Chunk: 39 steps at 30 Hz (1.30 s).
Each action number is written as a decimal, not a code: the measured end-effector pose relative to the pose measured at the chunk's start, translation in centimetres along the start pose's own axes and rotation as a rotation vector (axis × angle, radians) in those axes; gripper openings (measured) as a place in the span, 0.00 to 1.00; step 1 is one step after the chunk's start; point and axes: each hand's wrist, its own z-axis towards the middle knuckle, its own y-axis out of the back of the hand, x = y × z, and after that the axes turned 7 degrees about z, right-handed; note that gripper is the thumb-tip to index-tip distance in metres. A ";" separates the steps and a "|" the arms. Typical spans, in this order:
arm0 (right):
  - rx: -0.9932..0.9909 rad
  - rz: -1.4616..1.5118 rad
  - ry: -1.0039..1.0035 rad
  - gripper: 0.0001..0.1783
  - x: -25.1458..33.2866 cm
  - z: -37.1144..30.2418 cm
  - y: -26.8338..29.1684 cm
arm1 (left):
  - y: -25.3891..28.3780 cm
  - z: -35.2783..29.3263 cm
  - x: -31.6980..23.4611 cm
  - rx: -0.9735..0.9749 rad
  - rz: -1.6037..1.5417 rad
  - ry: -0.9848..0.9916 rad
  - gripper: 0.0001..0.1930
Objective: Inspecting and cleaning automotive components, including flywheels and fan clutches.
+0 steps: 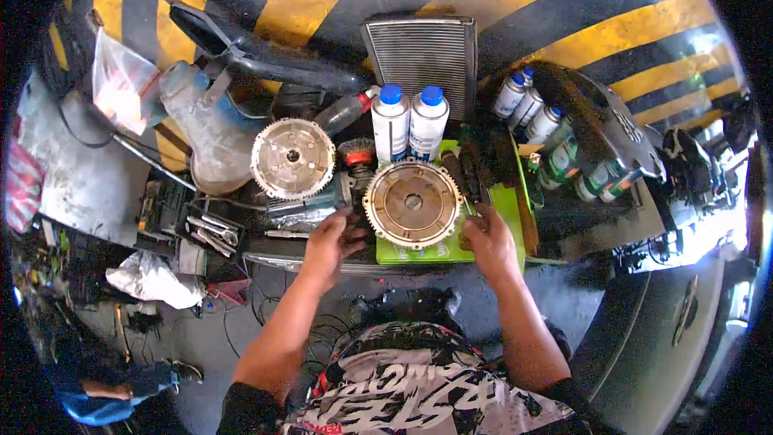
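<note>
A round metal gear plate [432, 208] with a toothed rim lies on a bright green mat [506, 221], right in front of me. My left hand [328, 246] is just left of this plate, apart from its rim, with its fingers loosely bent and apart. On the other side, my right hand [489, 243] is close to the plate's right rim. Its fingers are curled, and what they hold, if anything, is hidden. A second toothed metal disc [282, 173] sits farther left. Two white spray cans [390, 129] with blue caps stand behind the gear plate.
Dark-handled tools [475, 173] lie right of the plate. A ribbed radiator-like panel [427, 56] leans behind the cans. More cans and green bottles [560, 163] are at the right. A tool tray [213, 232] is at the left, and a person's arm [109, 389] shows at lower left.
</note>
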 end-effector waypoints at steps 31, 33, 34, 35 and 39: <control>0.313 0.841 -0.047 0.33 12.4 -3.6 -1.9 | -3.4 -3.7 -6.4 0.230 -0.416 -0.350 0.26; 0.344 0.858 0.018 0.36 15.1 -4.2 -2.1 | -3.5 -4.5 -8.6 0.348 -0.622 -0.267 0.29; 0.422 0.887 0.069 0.37 16.4 -4.4 -2.1 | -4.6 -5.4 -10.5 0.412 -0.709 -0.306 0.30; 0.509 0.914 0.118 0.38 17.8 -4.5 -2.3 | -5.6 -5.9 -12.2 0.474 -0.793 -0.349 0.31; 0.588 0.925 0.351 0.43 23.0 -5.2 -2.3 | -9.6 -9.2 -19.3 0.486 -0.770 -0.567 0.34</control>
